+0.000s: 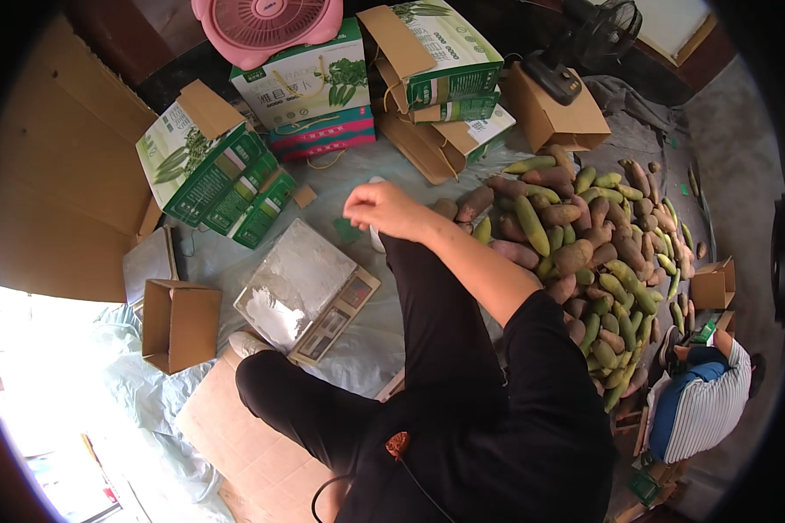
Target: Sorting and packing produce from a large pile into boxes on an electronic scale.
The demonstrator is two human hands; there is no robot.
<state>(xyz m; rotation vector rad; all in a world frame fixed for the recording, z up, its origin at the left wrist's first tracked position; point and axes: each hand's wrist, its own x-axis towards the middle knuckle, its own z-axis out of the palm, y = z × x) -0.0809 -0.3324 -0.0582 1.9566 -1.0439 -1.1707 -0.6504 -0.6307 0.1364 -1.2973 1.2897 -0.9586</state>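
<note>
My right hand [380, 210] hovers over my right knee with its fingers curled and close together; whatever is inside them, if anything, is hidden. A small green scrap [347, 230] lies on the plastic sheet just below the fingertips. Left of the knee stands a platform scale [298, 277] with a shiny, bare metal plate and a button panel on its near right side. At the lower edge shows a bit of skin beside a black cord, but my left hand itself is out of view. A large heap of green radishes and brownish-red sweet potatoes [576, 256] lies right of my arm.
Printed green-and-white cartons [212, 166] stand at the back left, more [449, 52] at the back. A pink fan [266, 22] sits on one carton; a black fan [576, 61] tops a brown box. An open brown box [180, 324] stands left. Another person [702, 401] sits far right.
</note>
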